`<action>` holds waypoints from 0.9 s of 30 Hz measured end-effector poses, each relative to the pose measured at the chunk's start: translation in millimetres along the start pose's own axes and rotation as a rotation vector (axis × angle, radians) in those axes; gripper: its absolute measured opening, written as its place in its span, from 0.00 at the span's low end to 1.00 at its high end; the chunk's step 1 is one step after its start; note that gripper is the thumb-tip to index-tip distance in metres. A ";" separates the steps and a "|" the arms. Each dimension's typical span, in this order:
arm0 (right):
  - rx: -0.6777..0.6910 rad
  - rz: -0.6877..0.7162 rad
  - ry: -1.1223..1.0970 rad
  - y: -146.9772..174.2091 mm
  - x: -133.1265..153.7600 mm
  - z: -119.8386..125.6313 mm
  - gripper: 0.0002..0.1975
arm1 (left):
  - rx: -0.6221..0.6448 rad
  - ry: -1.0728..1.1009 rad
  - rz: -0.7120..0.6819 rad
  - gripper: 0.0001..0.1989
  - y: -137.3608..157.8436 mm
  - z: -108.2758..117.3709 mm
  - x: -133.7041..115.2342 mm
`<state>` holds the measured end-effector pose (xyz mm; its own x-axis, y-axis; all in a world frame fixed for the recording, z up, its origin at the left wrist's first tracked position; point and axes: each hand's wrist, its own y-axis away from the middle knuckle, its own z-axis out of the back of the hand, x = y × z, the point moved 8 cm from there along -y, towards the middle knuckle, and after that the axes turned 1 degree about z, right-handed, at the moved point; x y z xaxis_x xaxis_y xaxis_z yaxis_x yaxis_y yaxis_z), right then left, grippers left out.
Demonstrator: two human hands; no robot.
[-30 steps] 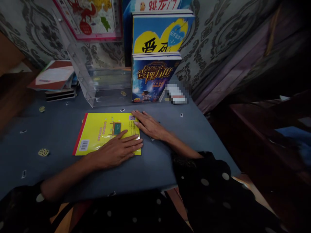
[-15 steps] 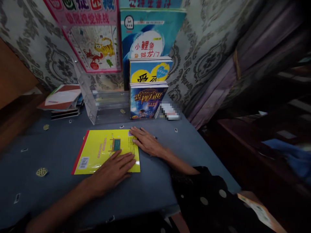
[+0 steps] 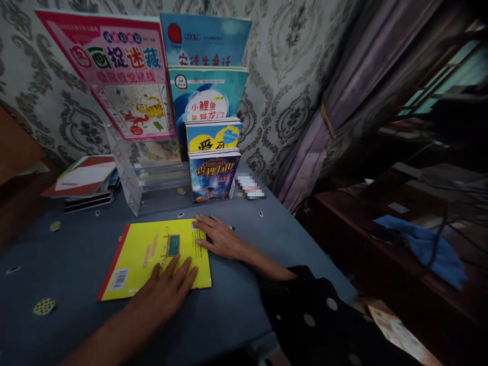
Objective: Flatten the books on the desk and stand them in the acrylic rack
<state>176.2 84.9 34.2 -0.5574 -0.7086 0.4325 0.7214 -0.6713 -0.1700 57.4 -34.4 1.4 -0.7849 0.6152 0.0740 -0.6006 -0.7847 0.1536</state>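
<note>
A yellow book with a red spine lies flat on the blue tablecloth, its barcode side up. Across its lower right part rests my left hand, fingers spread on the cover. My right hand lies over the book's upper right edge, fingers stretched out and partly on the cover, palm towards the cloth. Neither hand grips anything. Beyond the book stands a clear plastic rack, with a dark blue book at its front right.
Behind the dark blue book, the rack holds a yellow-and-blue book, a teal book and a pink book. Stacked books lie at the left. A purple curtain hangs right, above a blue cloth.
The view has tilted up, showing more of the upper books. My left hand has slid slightly left and down over the cover, its fingers more spread. My right hand stays at the book's edge.
</note>
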 end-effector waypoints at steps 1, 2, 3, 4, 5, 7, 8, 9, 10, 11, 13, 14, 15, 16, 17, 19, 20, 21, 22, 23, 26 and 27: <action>-0.003 -0.001 -0.009 1.6 0.0 0.6 0.27 | -0.018 0.002 0.004 0.37 1.2 1.7 1.2; -0.006 0.002 -0.022 3.5 -0.6 1.2 0.27 | -0.039 0.013 -0.003 0.38 3.5 4.9 2.9; -0.015 0.005 -0.042 5.7 -2.1 2.4 0.25 | -0.061 0.036 -0.006 0.37 6.6 9.5 5.9; -0.025 0.011 -0.070 8.1 -4.4 3.8 0.24 | -0.086 0.076 -0.001 0.36 10.1 15.5 10.6; -0.034 0.022 -0.105 10.6 -7.1 5.5 0.22 | -0.108 0.135 0.007 0.34 13.6 21.9 16.2; -0.040 0.053 -0.196 15.5 -12.6 9.1 0.22 | -0.162 0.299 0.053 0.26 19.3 37.2 30.4; -0.034 0.067 -0.246 17.8 -14.8 10.7 0.24 | -0.207 0.390 0.092 0.22 21.5 46.5 38.5; -0.027 0.072 -0.295 19.7 -16.5 12.2 0.26 | -0.256 0.480 0.134 0.19 23.3 56.5 46.4; -0.021 0.066 -0.346 21.3 -17.7 13.7 0.27 | -0.307 0.564 0.172 0.16 24.7 67.3 53.3; -0.022 0.045 -0.403 22.6 -18.4 15.4 0.28 | -0.357 0.639 0.207 0.15 25.8 78.7 59.2; -0.034 -0.011 -0.549 23.9 -16.8 18.0 0.25 | -0.405 0.756 0.255 0.14 26.2 100.5 66.3; -0.040 -0.036 -0.638 23.8 -14.4 18.6 0.23 | -0.419 0.805 0.262 0.17 26.0 111.7 68.0; -0.047 -0.061 -0.735 23.1 -11.6 18.9 0.20 | -0.418 0.862 0.264 0.19 25.5 121.4 69.0; -0.052 -0.086 -0.833 21.7 -9.0 18.9 0.18 | -0.431 0.933 0.289 0.19 26.2 130.1 71.8; -0.065 -0.114 -0.927 19.7 -7.0 19.4 0.17 | -0.447 1.012 0.313 0.19 27.3 137.4 74.8; -0.134 -0.162 -1.092 14.0 -5.1 25.4 0.17 | -0.487 1.203 0.383 0.17 30.9 146.5 82.0; -0.189 -0.165 -1.160 10.4 -4.0 31.7 0.17 | -0.513 1.308 0.425 0.16 33.2 149.0 85.7; -0.247 -0.149 -1.216 6.6 -1.9 40.1 0.18 | -0.546 1.415 0.466 0.15 35.5 150.7 89.1; -0.303 -0.123 -1.257 2.7 1.2 49.8 0.18 | -0.587 1.516 0.501 0.15 37.8 152.3 92.1; -0.351 -0.093 -1.282 -1.0 5.1 59.8 0.18 | -0.637 1.603 0.530 0.15 39.8 154.0 94.9; -0.410 -0.088 -1.283 -10.2 15.5 79.5 0.17 | -0.789 1.755 0.584 0.16 44.1 153.8 102.9; -0.406 -0.117 -1.273 -12.3 16.8 80.3 0.17 | -0.805 1.776 0.606 0.16 44.4 148.0 105.6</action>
<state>191.0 98.8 114.7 0.3206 -0.0979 0.9421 0.4006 -0.8873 -0.2285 -29.5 7.0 161.8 0.1748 -0.0285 -0.9842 0.2141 -0.9746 0.0663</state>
